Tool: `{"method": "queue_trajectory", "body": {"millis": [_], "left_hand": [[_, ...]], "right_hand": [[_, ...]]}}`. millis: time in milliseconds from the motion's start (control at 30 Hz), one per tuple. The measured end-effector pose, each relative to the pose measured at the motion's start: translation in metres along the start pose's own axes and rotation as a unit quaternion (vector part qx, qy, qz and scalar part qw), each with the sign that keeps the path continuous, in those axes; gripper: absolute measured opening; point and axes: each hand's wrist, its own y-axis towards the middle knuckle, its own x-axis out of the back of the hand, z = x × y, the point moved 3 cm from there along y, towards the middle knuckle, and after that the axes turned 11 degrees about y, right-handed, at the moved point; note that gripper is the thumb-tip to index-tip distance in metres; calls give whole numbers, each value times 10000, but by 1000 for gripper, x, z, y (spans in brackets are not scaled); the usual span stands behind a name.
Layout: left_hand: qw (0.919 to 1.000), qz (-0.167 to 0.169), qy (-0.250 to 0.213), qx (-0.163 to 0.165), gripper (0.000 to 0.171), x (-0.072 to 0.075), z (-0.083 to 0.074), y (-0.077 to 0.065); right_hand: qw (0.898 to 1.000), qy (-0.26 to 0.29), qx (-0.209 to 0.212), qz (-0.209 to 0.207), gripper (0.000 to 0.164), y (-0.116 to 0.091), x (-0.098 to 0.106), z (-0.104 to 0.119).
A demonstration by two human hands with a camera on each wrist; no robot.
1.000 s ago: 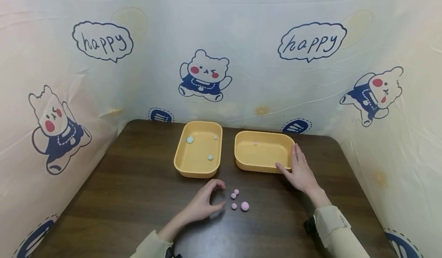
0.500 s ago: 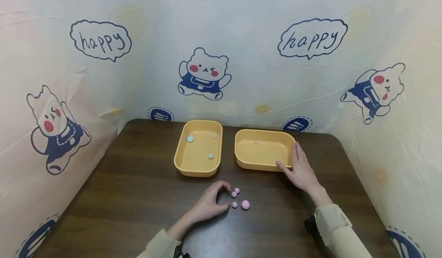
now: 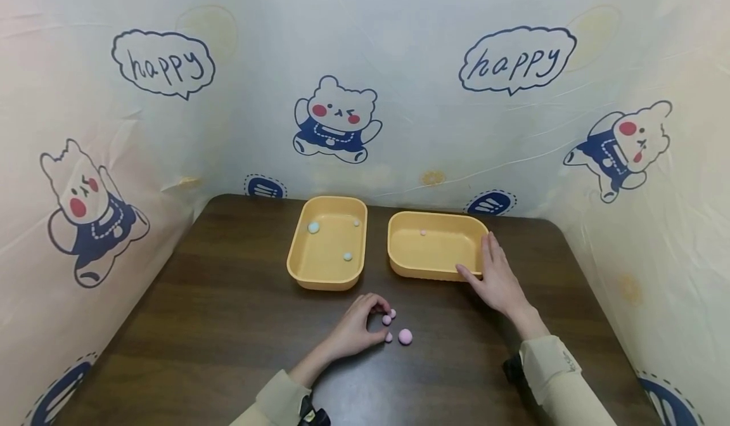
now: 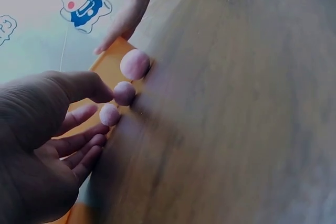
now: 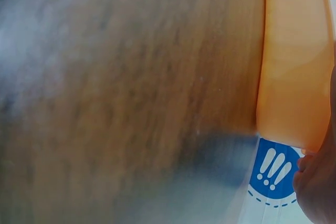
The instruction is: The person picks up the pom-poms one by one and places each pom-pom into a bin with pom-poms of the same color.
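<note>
My left hand [image 3: 355, 329] is low over the table at the pink balls, thumb and fingers curved and apart. In the left wrist view its thumb tip meets a small pink ball [image 4: 125, 93], while another small ball [image 4: 109, 115] lies by the fingertips. A third small one [image 3: 393, 313] is partly behind the fingers in the head view. The larger pink ball [image 3: 405, 336] lies to the right, untouched. My right hand [image 3: 502, 283] rests with straight fingers against the right end of a yellow tray [image 3: 436, 271], thumb at its near rim. That tray holds one tiny pink ball [image 3: 423, 232].
A second yellow tray [image 3: 325, 284] stands left of the first, with a larger pale blue ball [image 3: 313, 227] and two smaller pale ones inside. Both trays are on a dark wooden table [image 3: 228, 299]. A printed cloth [image 3: 410, 122] hangs around the table's back and sides.
My left hand has moved right, up to the small pink balls, and the gap between thumb and fingers has narrowed. The right hand stays at the tray.
</note>
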Motion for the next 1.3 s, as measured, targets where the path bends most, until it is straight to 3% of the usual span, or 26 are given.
{"method": "queue_trajectory", "body": {"millis": [167,333,567,967,1300], "left_hand": [[9999,120,-73,-29,31,10,-11,1],[9988,371,-66,307,25,16,-20,3],[9978,438,17,497,24,14,-18,3],[9967,391,-456,541,21,18,-14,3],[9974,369,-399,482,23,19,-13,2]], "right_hand": [[10000,22,-3,5,117,0,0,1],[10000,52,44,-3,117,0,-1,1],[10000,31,44,27,118,1,-1,-1],[10000,-34,-8,30,117,0,-1,1],[10000,-14,-7,24,117,0,-1,3]]}}
